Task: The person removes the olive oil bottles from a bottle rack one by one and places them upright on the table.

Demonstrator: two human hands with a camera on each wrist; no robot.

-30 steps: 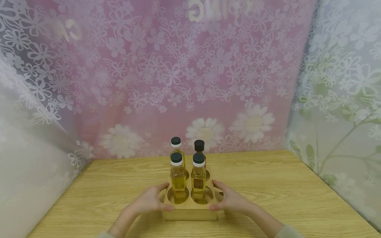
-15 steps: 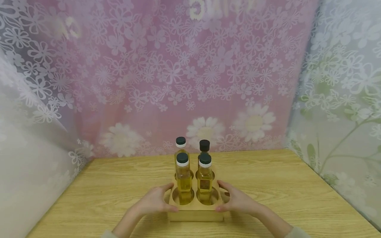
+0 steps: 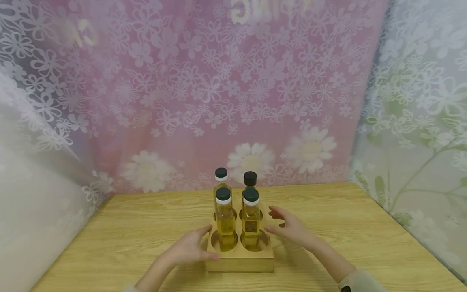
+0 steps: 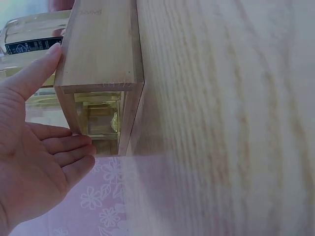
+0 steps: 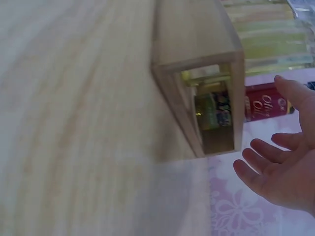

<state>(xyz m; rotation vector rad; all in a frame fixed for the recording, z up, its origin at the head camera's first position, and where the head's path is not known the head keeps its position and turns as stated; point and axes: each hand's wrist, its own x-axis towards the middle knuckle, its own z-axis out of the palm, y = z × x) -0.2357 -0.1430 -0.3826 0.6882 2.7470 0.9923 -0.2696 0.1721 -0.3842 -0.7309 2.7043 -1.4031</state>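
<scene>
Rack (image 3: 240, 264) is sitting flat on the desk (image 3: 127, 227), and four bottles (image 3: 226, 227) are standing up in its round holes. At the front of the rack, two are showing yellow oil under dark caps with white rings. At the back left of the rack, another with a white ring is standing, and at the back right, one with a black cap is wearing a red label (image 5: 266, 103). The left hand (image 3: 189, 247) is touching the left side of the rack, thumb resting at the front corner, fingers lying mostly straight. The right hand (image 3: 292, 231) is floating loose and free just right of the rack. Behind the rack, a pink flower cloth (image 3: 233, 101) is hanging.
</scene>
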